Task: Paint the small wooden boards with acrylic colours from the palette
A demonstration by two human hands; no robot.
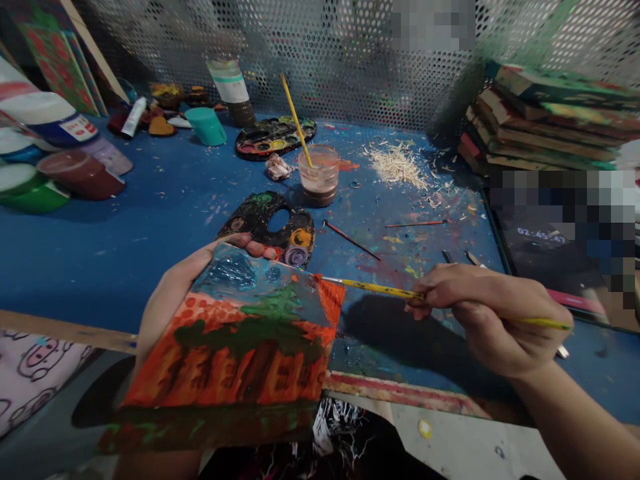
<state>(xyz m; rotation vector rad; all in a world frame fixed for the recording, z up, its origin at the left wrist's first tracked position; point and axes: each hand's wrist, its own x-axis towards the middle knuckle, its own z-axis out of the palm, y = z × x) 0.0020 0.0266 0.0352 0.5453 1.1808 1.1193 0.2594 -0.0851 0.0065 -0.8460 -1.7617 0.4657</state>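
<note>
My left hand (173, 287) grips a small painted board (240, 340) from its left edge, fingertips curling over the top. The board shows orange, green and blue paint and tilts toward me over the table's front edge. My right hand (493, 313) pinches a yellow paintbrush (380, 288), whose tip touches the board's upper right corner. A dark palette (280, 227) with paint wells lies just behind the board.
On the blue table (165, 200) stand a cup of murky water (319, 175) holding a brush, a second palette (273, 137), paint jars (80, 173) at left, loose brushes (350, 240) and wood shavings (397, 163). Stacked painted boards (545, 120) sit at right. Perforated metal wall behind.
</note>
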